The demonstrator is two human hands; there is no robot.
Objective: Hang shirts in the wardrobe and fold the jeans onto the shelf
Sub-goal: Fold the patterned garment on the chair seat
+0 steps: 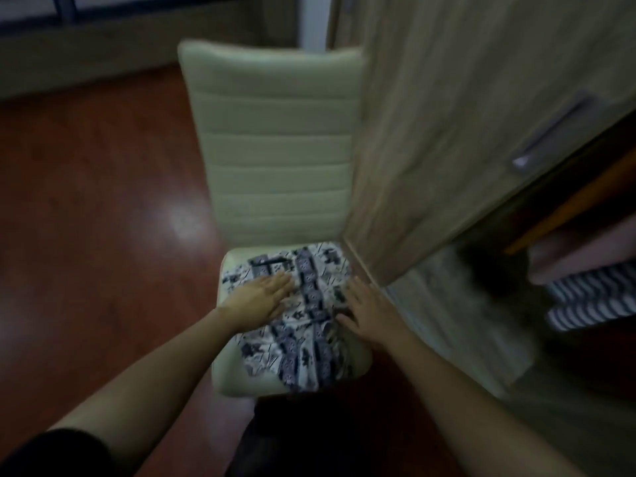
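Both bare arms reached forward. The left hand (262,295) lay flat, fingers straight and together, on the patterned shirt (303,325). The right hand (370,313) rested spread on the shirt's right edge. The shirt lay crumpled across the seat of the cream chair (272,139). Just right of the chair stood the wooden wardrobe door (464,98), with striped fabric (592,297) beyond it.

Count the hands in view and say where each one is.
2. The left hand lies flat on the left side of the patterned shirt on the chair seat; the right hand rests on its right side.
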